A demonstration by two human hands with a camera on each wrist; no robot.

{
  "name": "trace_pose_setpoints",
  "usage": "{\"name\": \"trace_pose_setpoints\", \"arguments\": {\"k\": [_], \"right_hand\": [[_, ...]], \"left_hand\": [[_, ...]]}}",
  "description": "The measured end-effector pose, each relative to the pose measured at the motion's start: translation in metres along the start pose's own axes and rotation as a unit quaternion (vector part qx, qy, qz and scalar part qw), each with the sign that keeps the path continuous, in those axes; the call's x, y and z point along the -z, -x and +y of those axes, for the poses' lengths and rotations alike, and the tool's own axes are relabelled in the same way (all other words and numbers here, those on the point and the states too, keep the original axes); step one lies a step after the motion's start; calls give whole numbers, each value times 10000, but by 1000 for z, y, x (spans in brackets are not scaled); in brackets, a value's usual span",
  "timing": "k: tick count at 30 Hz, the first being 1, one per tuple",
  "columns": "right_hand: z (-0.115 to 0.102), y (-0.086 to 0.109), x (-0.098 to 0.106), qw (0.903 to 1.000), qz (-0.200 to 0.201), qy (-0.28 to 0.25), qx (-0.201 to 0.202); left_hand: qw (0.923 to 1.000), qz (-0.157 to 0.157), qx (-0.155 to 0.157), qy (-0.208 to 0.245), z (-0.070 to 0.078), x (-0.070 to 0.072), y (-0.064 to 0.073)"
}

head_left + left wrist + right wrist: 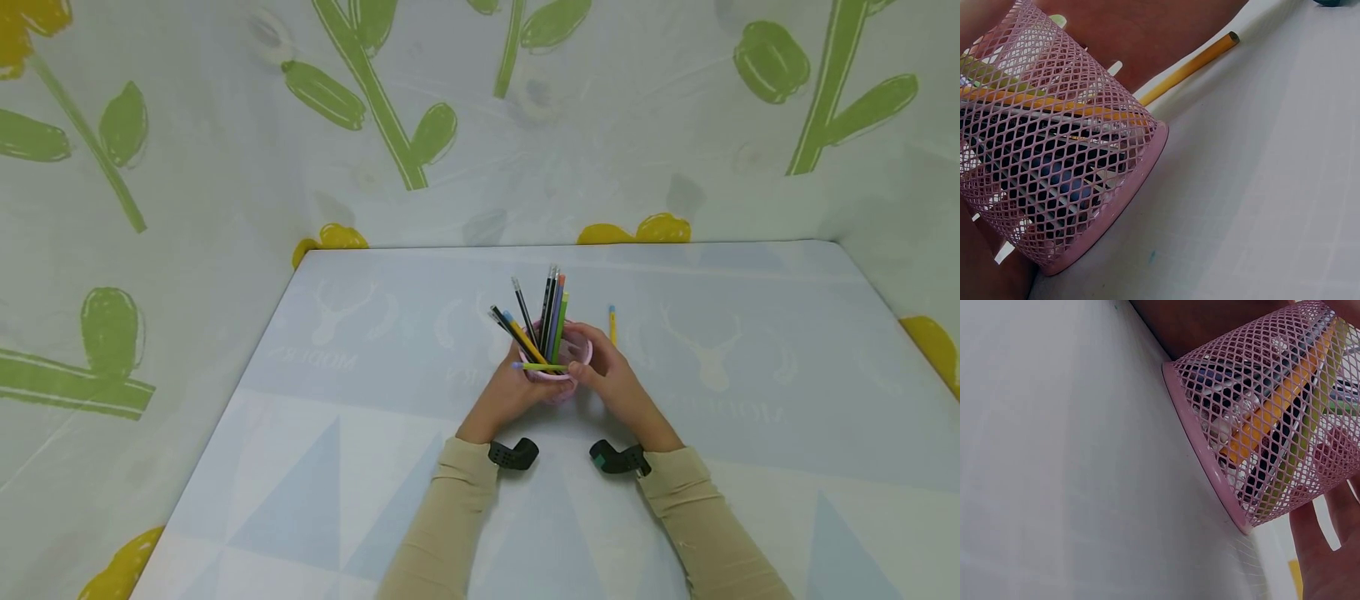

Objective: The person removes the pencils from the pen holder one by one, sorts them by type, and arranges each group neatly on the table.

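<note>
Our left hand (507,392) and right hand (617,375) curl fingers round a pink, cylindrical metal-mesh cup (1066,144). We judge it light, stiff, best held mid-wall.

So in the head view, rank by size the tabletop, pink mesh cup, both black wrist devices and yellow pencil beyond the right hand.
1. Tabletop
2. Pink mesh cup
3. Left wrist device, right wrist device: too alike to rank
4. Yellow pencil

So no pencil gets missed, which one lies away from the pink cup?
The yellow pencil just beyond the right hand; it lies on the table, while the other pencils are gathered at the cup.
</note>
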State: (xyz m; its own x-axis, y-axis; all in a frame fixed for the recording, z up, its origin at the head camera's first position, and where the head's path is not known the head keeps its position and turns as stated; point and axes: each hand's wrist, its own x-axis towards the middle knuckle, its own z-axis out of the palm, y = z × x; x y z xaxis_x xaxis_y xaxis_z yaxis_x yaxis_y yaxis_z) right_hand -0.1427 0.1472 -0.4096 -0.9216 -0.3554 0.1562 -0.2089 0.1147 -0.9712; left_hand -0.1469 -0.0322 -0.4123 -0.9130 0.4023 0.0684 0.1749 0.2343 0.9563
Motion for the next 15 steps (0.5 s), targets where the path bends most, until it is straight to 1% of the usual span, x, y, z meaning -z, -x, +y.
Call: {"name": "trace_pose_setpoints", "arguments": {"k": [7,12,15], "right_hand": [[1,0,0,10000,-3,-22,71],[2,-1,1,9997,-47,-164,154],[3,-1,1,9997,-51,-195,139]], "left_hand": [[10000,-5,-39,-21,-1,0,-1],[9999,-3,-67,100,-1,0,0],[9999,4,-70,127,-1,0,0]]}}
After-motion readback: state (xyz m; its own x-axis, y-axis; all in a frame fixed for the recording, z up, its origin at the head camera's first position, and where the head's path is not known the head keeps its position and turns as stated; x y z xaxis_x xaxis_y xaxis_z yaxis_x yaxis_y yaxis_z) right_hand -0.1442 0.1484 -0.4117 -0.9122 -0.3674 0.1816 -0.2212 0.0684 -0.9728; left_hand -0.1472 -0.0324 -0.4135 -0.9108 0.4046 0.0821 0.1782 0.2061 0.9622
